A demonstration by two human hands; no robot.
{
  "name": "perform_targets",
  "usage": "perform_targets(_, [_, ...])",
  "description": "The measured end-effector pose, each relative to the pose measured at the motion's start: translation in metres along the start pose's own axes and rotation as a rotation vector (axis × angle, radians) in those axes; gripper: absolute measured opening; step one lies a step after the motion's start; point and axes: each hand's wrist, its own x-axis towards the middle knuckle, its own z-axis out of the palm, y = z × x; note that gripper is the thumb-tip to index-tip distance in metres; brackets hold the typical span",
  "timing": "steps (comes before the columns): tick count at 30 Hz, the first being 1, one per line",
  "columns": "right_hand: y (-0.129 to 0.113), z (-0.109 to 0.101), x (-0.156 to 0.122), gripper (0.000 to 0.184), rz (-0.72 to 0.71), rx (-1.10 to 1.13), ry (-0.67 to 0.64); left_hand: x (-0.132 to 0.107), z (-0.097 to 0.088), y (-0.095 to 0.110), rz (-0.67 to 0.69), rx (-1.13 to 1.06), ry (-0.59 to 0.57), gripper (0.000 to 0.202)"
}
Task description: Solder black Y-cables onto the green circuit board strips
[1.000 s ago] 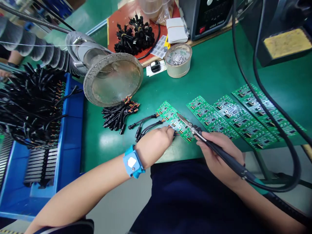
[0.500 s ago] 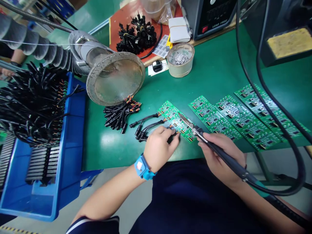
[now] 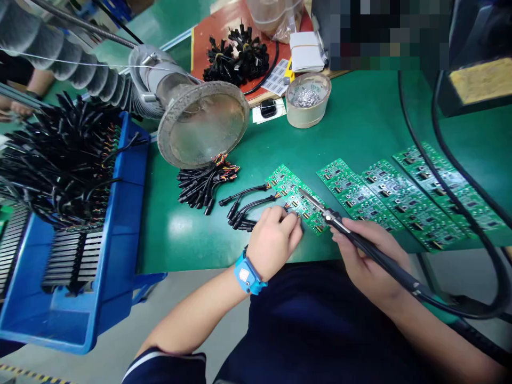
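Note:
My right hand (image 3: 366,256) is closed round the black handle of a soldering iron (image 3: 340,221). The iron's tip rests over a green circuit board (image 3: 298,200) near the table's front edge. My left hand (image 3: 276,237), with a blue wrist strap (image 3: 248,274), is closed in a pinch on a black cable at the board's near edge. Three black cables (image 3: 244,205) with orange wires lie joined to the board's left side.
Three more green board strips (image 3: 384,197) lie to the right. A bundle of cables (image 3: 204,184) sits under a fume hood (image 3: 202,125). A blue bin (image 3: 100,240) with several cables stands left. A solder-waste tub (image 3: 308,98) and a thick black cord (image 3: 460,176) are further back and right.
My left hand has shifted slightly right along the board's near edge, curling tighter on the cable. The soldering iron stays over the board.

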Motion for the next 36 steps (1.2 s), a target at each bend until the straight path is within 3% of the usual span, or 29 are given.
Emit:
perform_targets(11, [0.001,-0.002,-0.002,0.035,0.054,0.028,0.013,0.000,-0.001,-0.002,0.028,-0.003,0.000,0.022])
perform_targets(17, [-0.004,-0.023,-0.005,0.031,-0.014,0.005,-0.007,0.001,0.001,0.001,-0.025,-0.063,0.046,0.018])
perform_targets(21, [-0.009,-0.031,-0.008,0.022,-0.049,-0.012,-0.102,0.001,0.002,0.003,-0.059,-0.073,0.074,0.016])
perform_targets(25, [-0.009,-0.027,-0.010,0.028,-0.067,-0.041,-0.093,0.000,0.003,0.005,-0.079,-0.058,0.080,0.015])
perform_targets(36, [-0.012,-0.023,-0.009,0.022,-0.081,-0.167,-0.070,-0.003,0.008,0.008,-0.097,0.027,0.086,0.016])
